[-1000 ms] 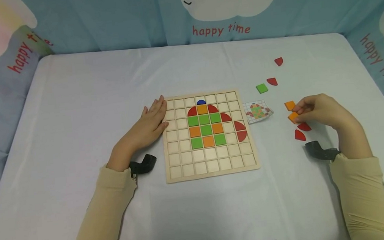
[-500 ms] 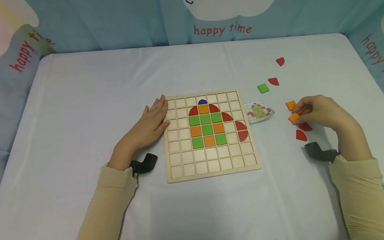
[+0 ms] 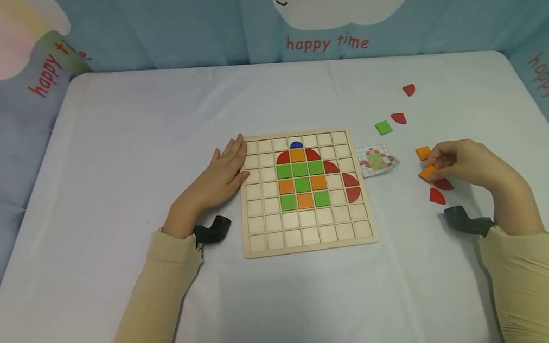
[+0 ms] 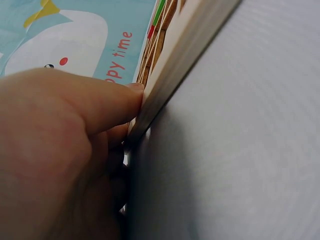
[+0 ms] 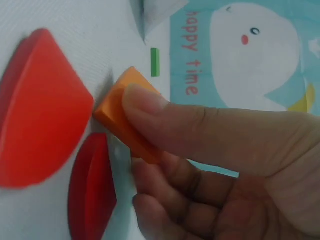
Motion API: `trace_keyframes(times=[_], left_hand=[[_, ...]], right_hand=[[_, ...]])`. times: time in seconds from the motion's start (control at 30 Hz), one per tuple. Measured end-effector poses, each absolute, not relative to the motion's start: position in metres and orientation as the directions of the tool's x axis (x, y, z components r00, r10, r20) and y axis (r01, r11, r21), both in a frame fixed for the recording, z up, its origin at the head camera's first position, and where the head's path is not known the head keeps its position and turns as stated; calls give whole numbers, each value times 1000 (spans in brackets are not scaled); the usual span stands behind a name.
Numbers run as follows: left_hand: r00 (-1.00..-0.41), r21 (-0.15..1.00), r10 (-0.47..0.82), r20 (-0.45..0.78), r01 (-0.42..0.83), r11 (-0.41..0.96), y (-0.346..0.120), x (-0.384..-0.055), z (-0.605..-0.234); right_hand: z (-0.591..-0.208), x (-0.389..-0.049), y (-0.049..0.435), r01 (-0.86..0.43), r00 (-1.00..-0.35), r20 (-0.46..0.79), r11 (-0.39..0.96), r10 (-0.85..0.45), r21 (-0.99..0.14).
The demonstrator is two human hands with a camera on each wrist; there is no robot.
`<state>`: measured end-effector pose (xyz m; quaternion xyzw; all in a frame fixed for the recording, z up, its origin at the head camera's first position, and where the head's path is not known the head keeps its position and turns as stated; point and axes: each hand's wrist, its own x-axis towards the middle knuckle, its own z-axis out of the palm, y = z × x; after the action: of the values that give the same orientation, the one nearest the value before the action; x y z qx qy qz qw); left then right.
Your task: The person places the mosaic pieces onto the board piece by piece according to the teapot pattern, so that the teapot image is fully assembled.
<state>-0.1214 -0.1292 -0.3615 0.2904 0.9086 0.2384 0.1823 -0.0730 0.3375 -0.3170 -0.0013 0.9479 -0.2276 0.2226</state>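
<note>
Between thumb and fingers my right hand pinches an orange square tile. A second orange tile lies just behind it, and two red quarter-circle tiles, one of them a red tile, lie on the near side. My left hand rests against the left edge of a wooden grid board, fingers extended, thumb at the rim in the left wrist view. Set in the board's cells are green and orange squares, several red quarter-circles and a blue half-round piece at the top.
A small printed pattern card with a curled corner lies right of the board. Beyond it are a green tile and two red tiles, one a red quarter-circle. Black curved wrist mounts jut from both sleeves. A printed curtain borders the table.
The whole head view has shifted slightly, so everything appears a little further right. Both hands keep their places, the right still pinching the orange tile.
</note>
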Motion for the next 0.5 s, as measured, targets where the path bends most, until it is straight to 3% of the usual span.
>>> trace_keyframes(times=[0.23,0.5], left_hand=[[-765,537,613,-200,438,721,-131,-121,-360],[-767,541,612,-195,436,719,-129,-121,-359]], right_hand=[[-315,-73,338,95,-896,-428,893,-115,-439],[-305,-67,342,110,-939,-336,859,-76,-501]])
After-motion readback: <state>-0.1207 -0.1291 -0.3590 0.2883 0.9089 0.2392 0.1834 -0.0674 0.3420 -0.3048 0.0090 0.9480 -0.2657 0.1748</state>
